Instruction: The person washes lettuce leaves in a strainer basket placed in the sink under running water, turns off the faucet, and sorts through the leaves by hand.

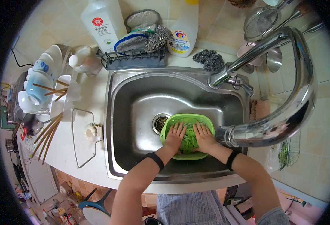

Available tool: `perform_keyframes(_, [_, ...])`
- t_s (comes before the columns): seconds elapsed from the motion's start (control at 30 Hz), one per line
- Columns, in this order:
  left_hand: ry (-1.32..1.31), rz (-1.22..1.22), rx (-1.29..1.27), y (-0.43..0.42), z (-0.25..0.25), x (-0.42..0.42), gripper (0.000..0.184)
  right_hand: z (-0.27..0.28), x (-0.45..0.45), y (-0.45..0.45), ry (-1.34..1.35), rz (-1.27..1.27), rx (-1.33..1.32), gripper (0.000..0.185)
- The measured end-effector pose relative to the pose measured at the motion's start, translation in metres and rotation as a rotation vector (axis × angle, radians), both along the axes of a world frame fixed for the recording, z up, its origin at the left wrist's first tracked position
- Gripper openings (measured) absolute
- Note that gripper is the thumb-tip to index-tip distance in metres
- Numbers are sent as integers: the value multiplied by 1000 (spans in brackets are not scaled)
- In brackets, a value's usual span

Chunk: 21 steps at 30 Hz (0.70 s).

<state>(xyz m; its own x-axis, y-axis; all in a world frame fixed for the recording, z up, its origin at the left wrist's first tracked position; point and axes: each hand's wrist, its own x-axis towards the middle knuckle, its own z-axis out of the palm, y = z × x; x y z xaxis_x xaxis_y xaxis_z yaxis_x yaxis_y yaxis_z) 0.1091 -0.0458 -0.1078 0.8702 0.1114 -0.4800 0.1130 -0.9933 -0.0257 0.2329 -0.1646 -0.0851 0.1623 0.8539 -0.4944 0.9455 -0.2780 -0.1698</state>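
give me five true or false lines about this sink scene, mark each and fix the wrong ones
1. The left hand and right hand both reach into the green basin. True.
2. The basin stands on a wooden stool. False: it sits inside the steel sink.
3. Green vegetables show between the two hands. True.
4. The faucet rises on the sink's left side. False: the faucet rises at the right.
5. A black band circles the left arm. True.
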Motion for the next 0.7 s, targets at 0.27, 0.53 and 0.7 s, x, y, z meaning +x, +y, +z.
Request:
perform_keyframes(0.27, [190, 37, 43, -9, -32, 12, 68, -83, -21, 4, -407, -20, 42, 56])
perform_keyframes(0.53, [58, 167, -259, 1, 4, 10, 51, -44, 11, -2, 14, -41, 110, 54])
perform_keyframes(0.7, [-22, 444, -654, 16, 53, 5, 50, 34, 23, 16, 289, -20, 98, 66])
